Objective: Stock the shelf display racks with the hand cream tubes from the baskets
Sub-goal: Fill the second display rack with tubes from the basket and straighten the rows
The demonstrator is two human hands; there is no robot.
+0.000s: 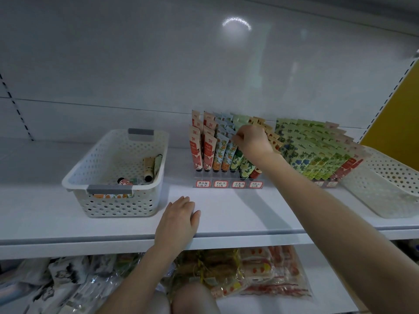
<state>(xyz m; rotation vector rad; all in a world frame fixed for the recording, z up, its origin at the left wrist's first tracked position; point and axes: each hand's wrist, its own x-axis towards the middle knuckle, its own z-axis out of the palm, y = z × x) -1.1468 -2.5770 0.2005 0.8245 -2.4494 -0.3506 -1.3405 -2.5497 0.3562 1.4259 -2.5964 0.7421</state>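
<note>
A clear display rack point(227, 184) with red price labels stands mid-shelf, filled with upright hand cream tubes in red, blue-orange and green-yellow prints. My right hand point(251, 140) reaches into it and pinches the top of a green tube point(235, 158) in the third column. My left hand point(179, 219) rests flat on the shelf's front edge, fingers straight. A white perforated basket point(90, 177) to the left holds a few loose tubes point(152, 166). A second rack point(317, 150) to the right is packed with green, blue and red tubes.
Another white perforated basket point(390, 184) sits at the far right of the white shelf point(249, 214). Bagged snacks point(249, 270) and other packets lie on the lower shelf. A yellow panel point(399, 114) borders the right side.
</note>
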